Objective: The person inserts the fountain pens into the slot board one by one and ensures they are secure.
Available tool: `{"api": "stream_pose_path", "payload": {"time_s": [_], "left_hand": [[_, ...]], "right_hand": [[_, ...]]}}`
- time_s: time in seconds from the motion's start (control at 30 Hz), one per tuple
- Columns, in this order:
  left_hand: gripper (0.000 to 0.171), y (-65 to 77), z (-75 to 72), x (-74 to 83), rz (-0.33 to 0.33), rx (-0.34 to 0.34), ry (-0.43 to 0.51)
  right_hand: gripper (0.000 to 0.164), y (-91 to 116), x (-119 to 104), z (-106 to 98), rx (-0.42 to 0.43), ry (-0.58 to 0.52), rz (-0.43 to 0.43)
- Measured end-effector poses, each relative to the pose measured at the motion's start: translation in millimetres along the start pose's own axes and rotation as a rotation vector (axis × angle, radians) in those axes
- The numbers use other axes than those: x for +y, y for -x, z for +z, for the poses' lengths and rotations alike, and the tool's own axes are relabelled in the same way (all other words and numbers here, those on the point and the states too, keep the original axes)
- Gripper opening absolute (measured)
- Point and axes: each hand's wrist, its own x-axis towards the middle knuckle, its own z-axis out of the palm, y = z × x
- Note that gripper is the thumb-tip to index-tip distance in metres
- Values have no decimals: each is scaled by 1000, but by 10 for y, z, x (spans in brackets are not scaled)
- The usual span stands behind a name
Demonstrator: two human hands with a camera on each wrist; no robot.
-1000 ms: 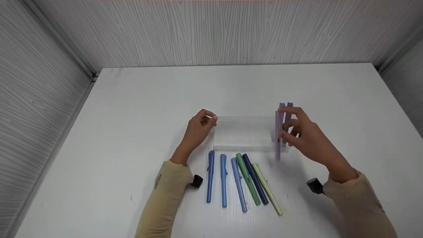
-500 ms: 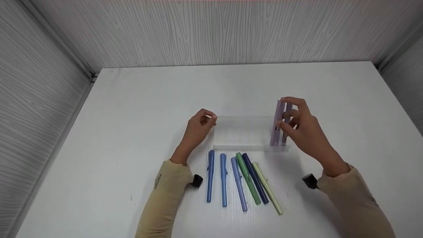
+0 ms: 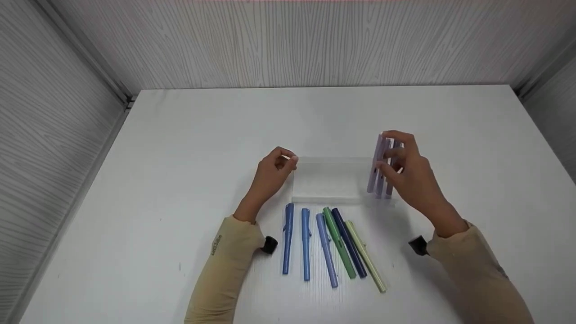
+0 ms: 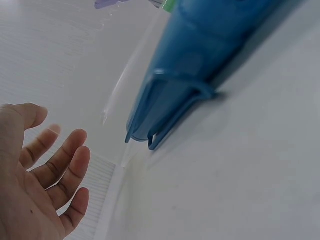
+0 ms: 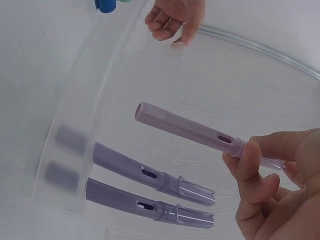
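Note:
My right hand (image 3: 411,180) pinches a pale mauve pen (image 5: 180,125) between thumb and fingers, over the right end of a clear plastic box (image 3: 333,180). Two darker purple pens, a lavender one (image 5: 127,165) and a greyer one (image 5: 120,197), lie side by side in the box below it. The held pen is apart from them, slightly tilted in the right wrist view. At the box's far left corner my left hand (image 3: 270,175) pinches the wall with thumb and forefinger; its other fingers curl loosely in the left wrist view.
In front of the box lie several pens: blue (image 3: 288,238), light blue (image 3: 306,245), periwinkle (image 3: 327,249), green (image 3: 339,243), navy (image 3: 349,243) and yellow-green (image 3: 366,256). The green, navy and yellow-green ones lie close together. A wood-grain panel (image 3: 315,45) stands behind the white table (image 3: 202,126).
My right hand has carried the mauve pen away from me and slightly left, its near end now over the box instead of past the front wall. The left hand stays at its corner.

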Motion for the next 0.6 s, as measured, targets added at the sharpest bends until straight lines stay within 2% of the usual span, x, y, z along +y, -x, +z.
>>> {"api": "stream_pose_path", "payload": {"time_s": [0.43, 0.6], "left_hand": [[22, 3, -3, 19, -23, 18, -26], [22, 0, -1, 11, -22, 13, -24]], "right_hand": [[56, -8, 64, 76, 7, 50, -18], [56, -9, 90, 98, -15, 45, 16]]}}
